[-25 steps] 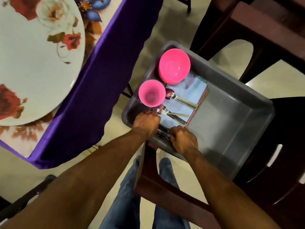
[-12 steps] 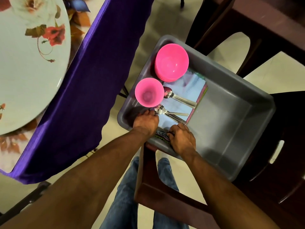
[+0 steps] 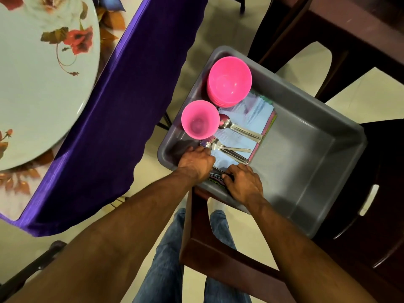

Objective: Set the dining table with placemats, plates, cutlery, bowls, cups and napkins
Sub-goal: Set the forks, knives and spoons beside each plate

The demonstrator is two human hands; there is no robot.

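Observation:
A grey bin (image 3: 310, 119) sits on a dark wooden chair. Inside it are stacked pink bowls (image 3: 229, 80), a pink cup (image 3: 200, 122), spoons (image 3: 238, 129) and forks (image 3: 227, 149) on a stack of pale blue napkins (image 3: 251, 114). Both hands reach into the bin's near left corner. My left hand (image 3: 196, 162) curls its fingers down beside the fork heads; what they touch is hidden. My right hand (image 3: 242, 181) pinches a thin metal piece of cutlery (image 3: 218, 171) over the napkins' zigzag edge. A floral plate (image 3: 39, 84) lies on the table at left.
The dining table wears a purple cloth (image 3: 113, 119) hanging over its edge, with a floral placemat (image 3: 19, 182) under the plate. The chair frame (image 3: 207, 248) stands before my legs. More dark chairs (image 3: 360, 29) crowd the right side. The bin's right half holds nothing.
Both hands stay in the bin's near left corner with only small finger movements. The view has drifted, so the plate and table sit further toward the left edge.

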